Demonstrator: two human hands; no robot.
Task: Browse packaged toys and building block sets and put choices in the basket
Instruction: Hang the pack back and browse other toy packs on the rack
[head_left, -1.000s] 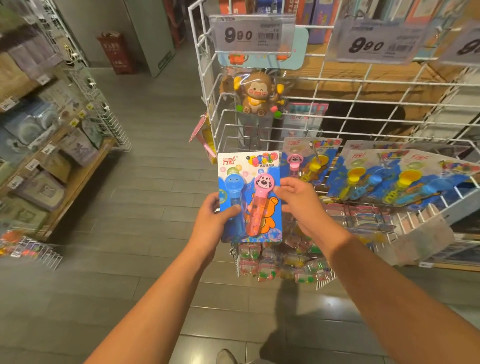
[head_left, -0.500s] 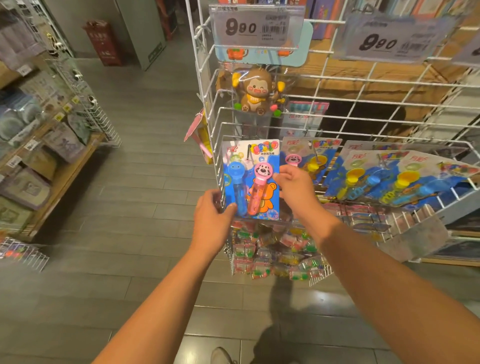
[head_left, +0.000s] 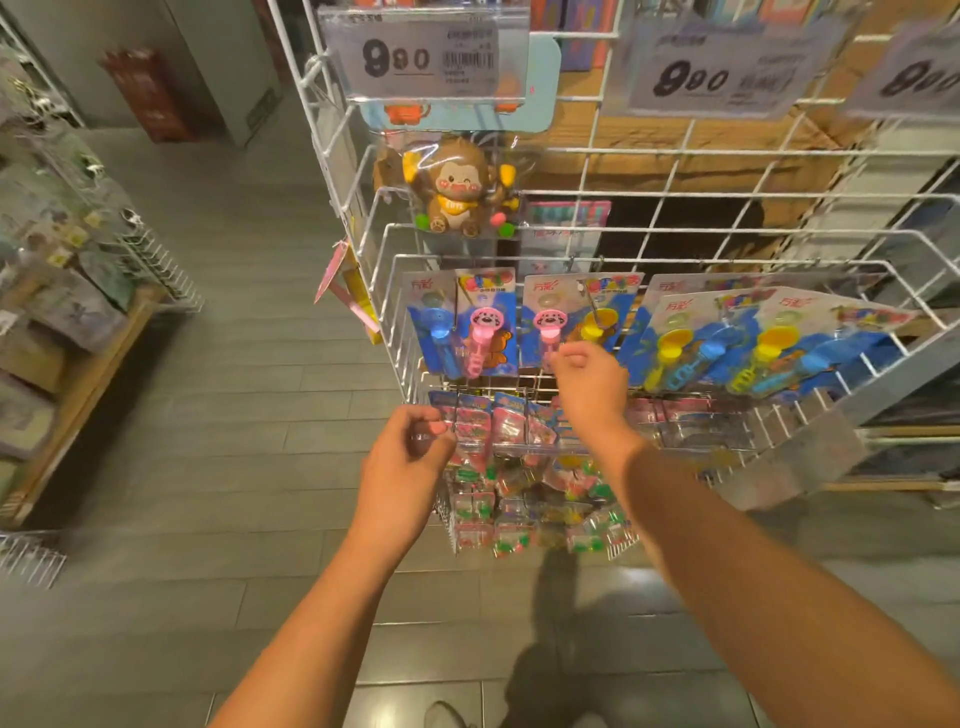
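Observation:
A blue blister pack (head_left: 462, 332) with a blue and a pink bubble wand stands at the left end of the white wire rack (head_left: 390, 312), behind its front bars. My left hand (head_left: 408, 462) hovers just below that pack with fingers loosely curled, holding nothing, next to small hanging packets (head_left: 511, 426). My right hand (head_left: 589, 387) is in front of the neighbouring pink-and-yellow wand pack (head_left: 576, 312), fingers relaxed and empty. No basket is in view.
A packaged brown monkey toy (head_left: 460, 187) hangs above under a 9.90 price tag (head_left: 415, 57). More wand packs (head_left: 727, 338) fill the rack to the right. A wooden shelf of packaged goods (head_left: 67, 332) stands on the left across the grey tiled aisle (head_left: 234, 415).
Both hands held the blue wand pack in front of the rack; now it stands in the rack's left end and both hands have let go and drawn back slightly.

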